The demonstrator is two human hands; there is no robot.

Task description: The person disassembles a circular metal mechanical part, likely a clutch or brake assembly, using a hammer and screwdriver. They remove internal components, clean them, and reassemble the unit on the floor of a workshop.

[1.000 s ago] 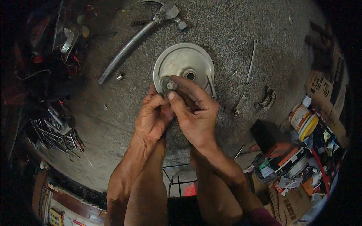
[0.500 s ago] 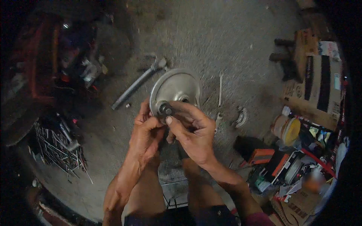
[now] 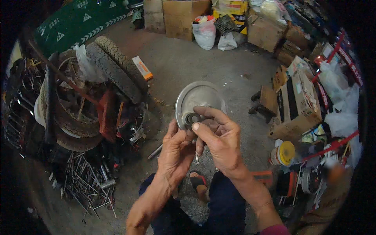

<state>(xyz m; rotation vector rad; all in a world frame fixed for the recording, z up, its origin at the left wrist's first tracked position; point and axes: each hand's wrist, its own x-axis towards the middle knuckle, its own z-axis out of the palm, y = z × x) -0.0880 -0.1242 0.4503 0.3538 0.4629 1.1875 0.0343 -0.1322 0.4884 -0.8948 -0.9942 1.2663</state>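
I hold a round silver metal plate [image 3: 201, 94] up in front of me, tilted. My left hand [image 3: 176, 156] grips its lower left edge, fingers curled behind it. My right hand [image 3: 221, 143] pinches a small dark round fitting [image 3: 192, 117] against the lower part of the plate's face, with thumb and index finger on it. Part of a metal rod [image 3: 155, 152] shows on the floor left of my left hand. A sandaled foot [image 3: 197, 178] is below my wrists.
Tyres [image 3: 113, 66] and a heap of spokes [image 3: 88, 184] lie at the left. Cardboard boxes [image 3: 293, 109], a wooden stool [image 3: 266, 100], a yellow-lidded tub [image 3: 282, 152] and piled clutter stand at the right. Bags [image 3: 204, 35] and boxes line the back. An orange-and-white box [image 3: 143, 68] rests by the tyres.
The view has tipped up, showing more of the room. The plate, gripped by both my hands, has risen from near the floor and tilted, and sits further right in the view.
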